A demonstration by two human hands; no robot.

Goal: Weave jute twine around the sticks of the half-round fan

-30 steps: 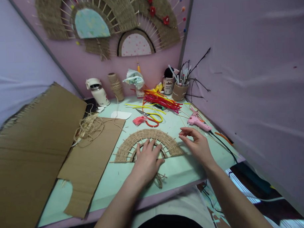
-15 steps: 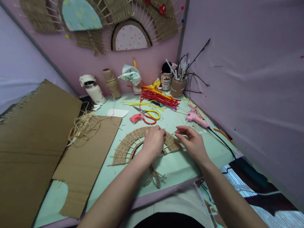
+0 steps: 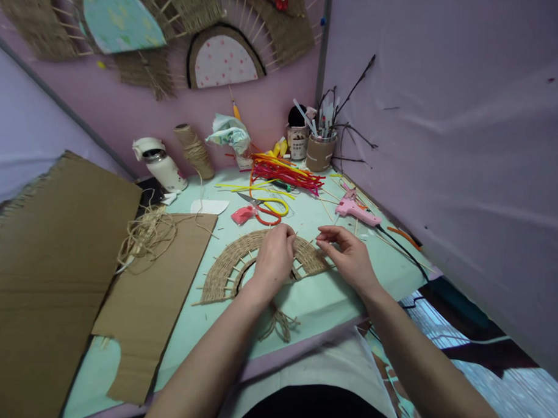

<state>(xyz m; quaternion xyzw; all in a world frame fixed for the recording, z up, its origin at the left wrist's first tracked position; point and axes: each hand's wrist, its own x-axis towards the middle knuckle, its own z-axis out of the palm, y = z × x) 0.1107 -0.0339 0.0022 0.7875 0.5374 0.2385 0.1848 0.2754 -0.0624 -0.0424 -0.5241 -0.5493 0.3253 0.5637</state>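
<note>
A half-round woven twine fan (image 3: 230,257) lies on the table, thin sticks poking out along its outer edge and a twine tassel (image 3: 280,326) hanging from its base. My left hand (image 3: 275,253) rests over the right part of the fan, covering some of the weave; its fingers are curled together. Just right of it, my right hand (image 3: 347,252) is at the fan's right end, thumb and fingertips drawn close in a pinch near a stick tip. What either hand pinches is too small or hidden to make out.
Beyond the fan lie scissors (image 3: 276,207), a red packet (image 3: 243,215) and red and yellow pipe cleaners (image 3: 287,174). A pink glue gun (image 3: 358,211) with a cord sits at right. Cardboard (image 3: 171,280) and loose twine (image 3: 147,238) are at left. A bottle (image 3: 163,170) stands behind.
The whole view has shifted slightly, so things sit a bit further left. Both hands stay at the fan's right part, with the left fingers slightly moved.
</note>
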